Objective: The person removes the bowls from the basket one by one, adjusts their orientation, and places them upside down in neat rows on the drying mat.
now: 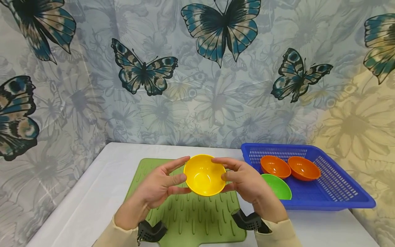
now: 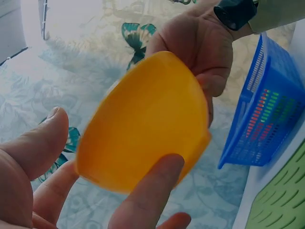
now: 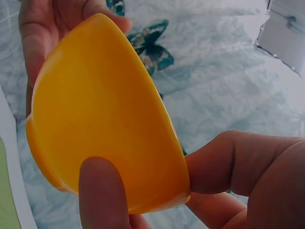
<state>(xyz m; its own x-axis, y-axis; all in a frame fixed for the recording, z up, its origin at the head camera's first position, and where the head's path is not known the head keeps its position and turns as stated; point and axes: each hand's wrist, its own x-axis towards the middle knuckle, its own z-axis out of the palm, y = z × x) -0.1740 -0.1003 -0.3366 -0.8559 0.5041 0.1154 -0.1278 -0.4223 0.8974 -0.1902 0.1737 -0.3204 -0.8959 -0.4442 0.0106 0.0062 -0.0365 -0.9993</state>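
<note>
A yellow bowl (image 1: 205, 175) is held up over a green ridged mat (image 1: 197, 216), its hollow side facing the head camera. My left hand (image 1: 160, 183) holds its left side, with the thumb by the rim and a finger against the outer wall. On the other side my right hand (image 1: 248, 180) pinches the rim between thumb and fingers. In the right wrist view the bowl (image 3: 105, 114) shows its smooth outer wall and foot ring. Part of the left fingers is hidden behind the bowl in the head view.
A blue perforated basket (image 1: 339, 204) stands on the white table (image 1: 83, 192) at the right. Inside lie two orange bowls (image 1: 274, 166) and a green bowl (image 1: 279, 187), partly hidden by the right arm. Cloth with butterflies (image 1: 143, 73) hangs behind the table.
</note>
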